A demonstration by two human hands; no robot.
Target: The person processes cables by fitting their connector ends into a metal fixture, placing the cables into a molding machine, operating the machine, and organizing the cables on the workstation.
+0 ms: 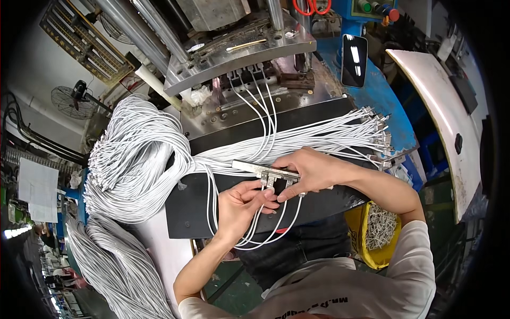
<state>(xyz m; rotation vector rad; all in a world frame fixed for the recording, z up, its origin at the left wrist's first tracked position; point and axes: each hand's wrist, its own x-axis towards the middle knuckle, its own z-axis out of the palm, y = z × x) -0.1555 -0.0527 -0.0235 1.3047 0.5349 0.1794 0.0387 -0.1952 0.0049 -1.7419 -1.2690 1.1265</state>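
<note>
A metal mould plate with a long handle-like bar [249, 167] is held above the black work surface. My right hand [316, 170] grips its right end, thumb below and fingers on top. Closed at the plate's near edge, my left hand [239, 208] pinches a white cable by its connector end. Several white cables [281, 220] hang in loops from the plate toward my lap. Beyond my hands lies a spread bundle of white cables [313, 141], with metal connectors [383, 133] at its right end. The exact fit of the connector in the plate is hidden by my fingers.
A press with steel columns [159, 26] stands ahead; several cables run into its lower tooling [247, 77]. Coiled white cables [133, 159] are heaped at left. A phone [354, 61] lies on the blue table. A yellow bin [380, 234] of small metal parts sits at right.
</note>
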